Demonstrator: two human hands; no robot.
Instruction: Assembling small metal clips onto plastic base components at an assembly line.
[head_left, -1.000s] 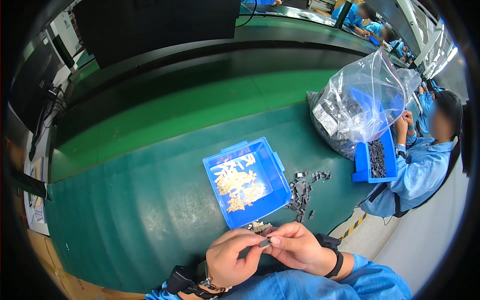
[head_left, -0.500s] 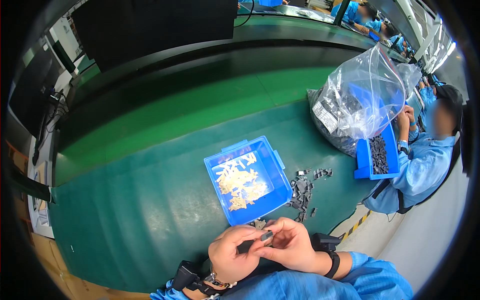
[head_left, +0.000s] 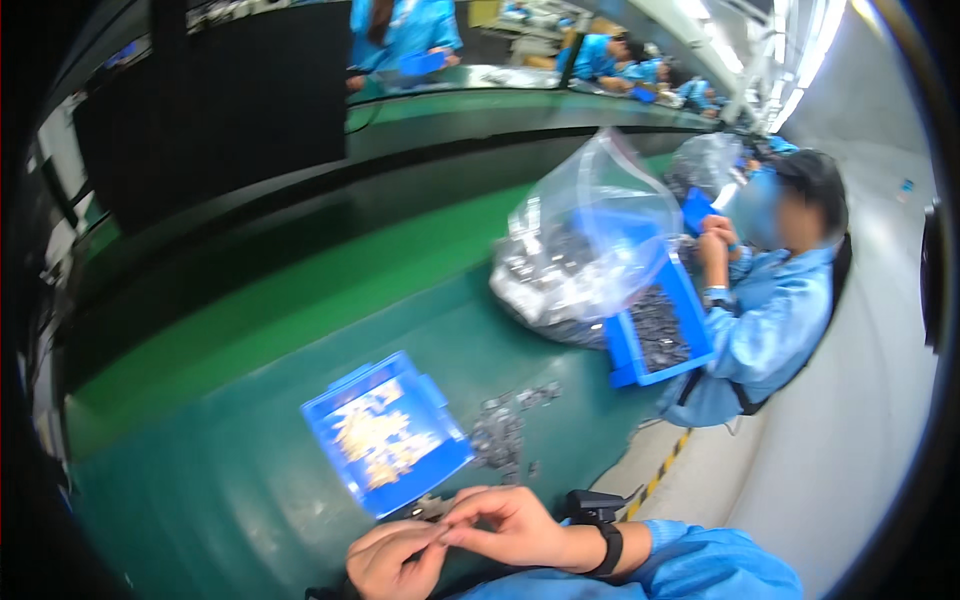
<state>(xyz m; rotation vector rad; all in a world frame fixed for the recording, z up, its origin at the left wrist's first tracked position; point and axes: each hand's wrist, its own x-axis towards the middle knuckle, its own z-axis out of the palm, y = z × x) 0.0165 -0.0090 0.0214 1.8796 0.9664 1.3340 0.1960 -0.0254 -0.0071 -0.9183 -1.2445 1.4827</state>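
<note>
Near the lower edge my left hand and my right hand meet, thumbs and fingers pinched together at the tips. Half a second ago a small dark grey plastic part showed between these fingertips; now fingers and blur hide it. Just beyond my hands is a blue bin with many pale cream pieces inside. To its right, a loose pile of dark grey parts lies on the green mat. Some small brownish pieces show between the bin and my fingers, partly covered.
A large clear plastic bag of dark parts stands on the right of the table, against another blue bin holding dark parts. A co-worker in blue sits beyond it. A black panel rises at the far left.
The view has swung right and up, so the table and my hands appear farther left and lower. My hands stay joined; the grey part between them no longer shows.
</note>
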